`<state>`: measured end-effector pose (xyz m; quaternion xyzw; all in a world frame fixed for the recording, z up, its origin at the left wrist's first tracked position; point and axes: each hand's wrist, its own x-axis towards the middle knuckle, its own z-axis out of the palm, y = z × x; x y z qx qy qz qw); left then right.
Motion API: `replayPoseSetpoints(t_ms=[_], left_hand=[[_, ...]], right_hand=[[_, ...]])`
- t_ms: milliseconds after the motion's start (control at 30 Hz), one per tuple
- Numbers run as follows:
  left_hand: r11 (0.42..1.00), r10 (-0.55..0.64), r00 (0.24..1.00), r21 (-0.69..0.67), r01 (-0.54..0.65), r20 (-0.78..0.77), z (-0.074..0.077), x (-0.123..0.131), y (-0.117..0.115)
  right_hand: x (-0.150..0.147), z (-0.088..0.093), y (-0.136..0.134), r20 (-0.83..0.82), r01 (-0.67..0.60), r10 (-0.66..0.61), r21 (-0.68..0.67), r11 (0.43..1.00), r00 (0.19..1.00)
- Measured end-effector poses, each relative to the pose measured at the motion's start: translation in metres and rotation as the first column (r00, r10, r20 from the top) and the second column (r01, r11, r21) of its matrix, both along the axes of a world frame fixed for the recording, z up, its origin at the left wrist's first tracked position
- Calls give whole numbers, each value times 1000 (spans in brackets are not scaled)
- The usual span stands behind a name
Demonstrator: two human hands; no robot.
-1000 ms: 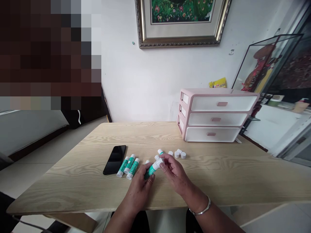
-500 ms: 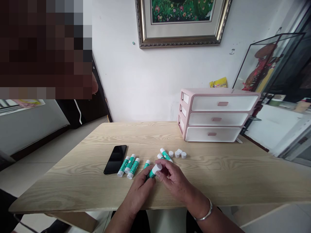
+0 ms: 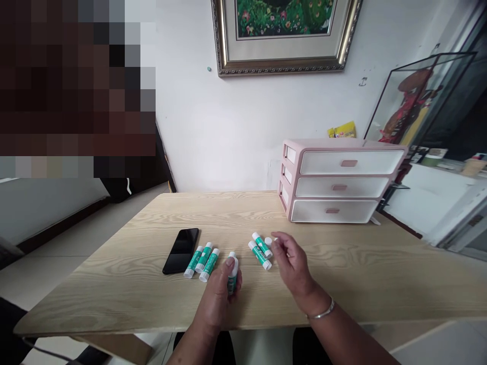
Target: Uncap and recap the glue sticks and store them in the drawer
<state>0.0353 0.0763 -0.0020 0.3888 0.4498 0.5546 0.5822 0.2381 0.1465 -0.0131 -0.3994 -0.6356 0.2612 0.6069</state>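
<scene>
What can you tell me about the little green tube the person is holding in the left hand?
The glue stick is a small round tube, plastic by its look, with a teal green body and a white cap on its upper end. It stands nearly upright, tilted a little, wrapped in the fingers of the left hand, which hide its lower part. It is held just above the wooden table, near the front edge. The right hand is apart from it.

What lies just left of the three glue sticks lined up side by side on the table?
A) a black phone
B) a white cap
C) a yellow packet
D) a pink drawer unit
A: the black phone lies flat on the wooden table, right beside the three glue sticks, on their left.
</scene>
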Motion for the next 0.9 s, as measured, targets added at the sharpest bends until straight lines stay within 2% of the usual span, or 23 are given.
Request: replayPoseSetpoints(t_ms=[133,267,467,633,900], left_hand=[[999,-32,991,-39,37,129,4,4,5],[1000,-4,988,-25,8,156,12,9,12],[1000,-14,981,-7,16,194,12,9,20],[1000,-24,987,0,25,156,5,8,22],[1000,-13,998,8,12,67,8,11,22]], right_hand=[[17,-5,27,-105,231,-239,-84,969,965],[19,-3,33,-193,323,-357,-186,928,914],[19,-4,31,-184,325,-391,-306,895,902],[19,-6,33,-162,345,-403,-297,891,901],[13,-3,27,-126,322,-366,-274,906,922]])
